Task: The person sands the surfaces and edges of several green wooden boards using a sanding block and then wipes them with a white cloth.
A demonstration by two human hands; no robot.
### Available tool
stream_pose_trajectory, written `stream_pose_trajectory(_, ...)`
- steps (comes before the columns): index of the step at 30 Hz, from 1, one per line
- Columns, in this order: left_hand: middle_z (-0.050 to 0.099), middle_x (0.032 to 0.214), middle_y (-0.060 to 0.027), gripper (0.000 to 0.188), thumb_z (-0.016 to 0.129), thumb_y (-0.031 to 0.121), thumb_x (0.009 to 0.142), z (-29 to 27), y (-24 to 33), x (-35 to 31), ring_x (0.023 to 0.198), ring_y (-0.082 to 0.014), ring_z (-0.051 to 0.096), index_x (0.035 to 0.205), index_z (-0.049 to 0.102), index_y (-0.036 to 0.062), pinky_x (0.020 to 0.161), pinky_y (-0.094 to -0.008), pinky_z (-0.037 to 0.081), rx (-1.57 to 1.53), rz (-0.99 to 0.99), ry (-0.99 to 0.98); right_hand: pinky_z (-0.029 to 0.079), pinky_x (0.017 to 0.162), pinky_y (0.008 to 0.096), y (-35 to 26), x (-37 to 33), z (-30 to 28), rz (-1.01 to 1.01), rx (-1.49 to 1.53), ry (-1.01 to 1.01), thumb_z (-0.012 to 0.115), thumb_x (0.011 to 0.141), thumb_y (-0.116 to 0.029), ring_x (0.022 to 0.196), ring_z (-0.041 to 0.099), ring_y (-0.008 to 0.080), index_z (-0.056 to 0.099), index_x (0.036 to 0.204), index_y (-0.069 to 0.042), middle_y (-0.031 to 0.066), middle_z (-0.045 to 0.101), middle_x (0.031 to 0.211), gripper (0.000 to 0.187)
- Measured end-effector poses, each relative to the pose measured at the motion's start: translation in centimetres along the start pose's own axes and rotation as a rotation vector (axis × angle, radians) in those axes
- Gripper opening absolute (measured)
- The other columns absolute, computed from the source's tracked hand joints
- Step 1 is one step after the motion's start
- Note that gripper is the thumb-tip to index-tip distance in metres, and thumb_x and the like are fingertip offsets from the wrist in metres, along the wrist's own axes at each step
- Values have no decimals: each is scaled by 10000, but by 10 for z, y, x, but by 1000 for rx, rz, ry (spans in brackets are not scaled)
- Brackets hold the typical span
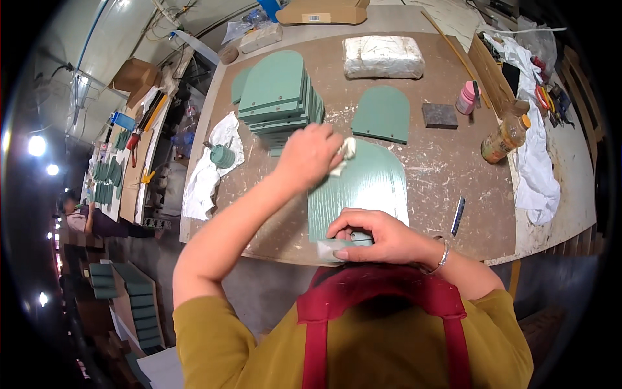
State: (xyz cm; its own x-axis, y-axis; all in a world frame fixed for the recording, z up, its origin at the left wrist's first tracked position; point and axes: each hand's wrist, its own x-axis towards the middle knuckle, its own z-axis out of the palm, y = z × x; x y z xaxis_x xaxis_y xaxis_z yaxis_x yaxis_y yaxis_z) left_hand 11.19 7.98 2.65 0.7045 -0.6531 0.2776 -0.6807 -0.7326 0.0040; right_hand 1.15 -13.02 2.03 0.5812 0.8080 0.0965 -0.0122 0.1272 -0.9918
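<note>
A green round-topped panel (369,185) with a glossy, wet-looking face lies in front of me at the table's near edge. My left hand (310,155) is closed on a crumpled white cloth (348,150) at the panel's upper left edge. With curled fingers and thumb, my right hand (392,238) grips the panel's near edge. A pale, translucent patch shows by that thumb; I cannot tell whether it belongs to the panel. Just beyond lies another green panel (382,111) with small holes along its straight edge. A stack of similar panels (275,74) rises at the left.
Left of the stack, a small green pot (222,156) sits on a white cloth (208,185). A dark block (440,116), pink bottle (466,98), drink bottle (505,139) and utility knife (458,216) are at right. A wrapped block (383,57) lies behind. Another person (97,222) stands far left.
</note>
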Motion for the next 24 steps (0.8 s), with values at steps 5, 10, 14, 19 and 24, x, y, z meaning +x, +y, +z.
stream_pose_trajectory(5,611,830,-82,132,649,228,783,-7,46,5,799,-300,638,795,629,98,660,-445,523,-102,308,-171,469,855,289,-5,-4,-2,64,-5,39,730,893,-230,902,544,136,627,1113,-12,42,592,970,327)
stream_pose_trajectory(10,593,823,-80,157,700,205,752,4,-3,38,776,-280,636,813,611,92,650,-438,531,40,171,-19,465,845,282,-8,-2,2,11,-119,30,732,874,-185,885,548,143,636,1105,-14,48,591,959,303)
stream_pose_trajectory(14,593,844,-76,147,689,191,752,4,36,25,805,-274,635,812,595,94,654,-435,523,-43,297,-93,456,857,281,-4,-5,-2,7,-66,59,736,861,-146,896,548,137,650,1105,-24,38,593,973,287)
stream_pose_trajectory(19,609,845,-84,171,709,208,763,6,10,47,807,-287,635,831,609,87,668,-429,523,72,185,-105,473,819,295,-4,-1,2,-13,-142,104,732,865,-210,863,551,160,630,1085,-16,71,579,945,310)
stream_pose_trajectory(24,600,824,-79,163,700,212,776,13,27,38,783,-289,635,797,596,88,658,-432,524,-18,195,-20,479,805,300,-3,-1,5,-16,-205,113,732,852,-218,871,568,177,633,1092,-13,87,588,950,330)
